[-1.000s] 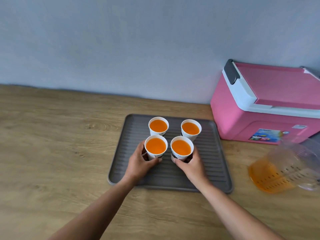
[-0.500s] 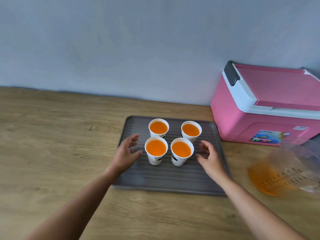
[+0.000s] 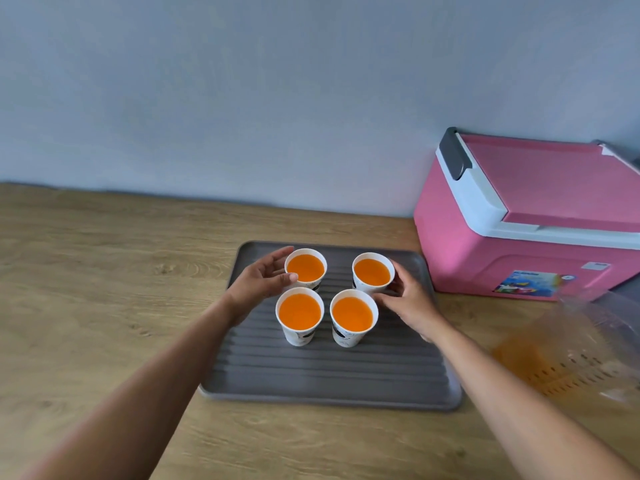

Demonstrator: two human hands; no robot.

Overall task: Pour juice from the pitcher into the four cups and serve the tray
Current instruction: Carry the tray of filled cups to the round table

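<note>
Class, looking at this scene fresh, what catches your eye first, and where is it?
Four white cups brimming with bright orange juice, clustered on a grey tray at centre. The left hand and right hand reach around the back pair. A pink cooler stands at right against the wall.

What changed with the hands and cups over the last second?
Both hands let go of the two near cups, spread apart, then reached forward. The left hand now cups the far-left cup; the right hand is at the far-right cup. The near-left cup and near-right cup stand free. The cups stay full and upright on the tray; the pitcher and cooler have not moved.
</note>
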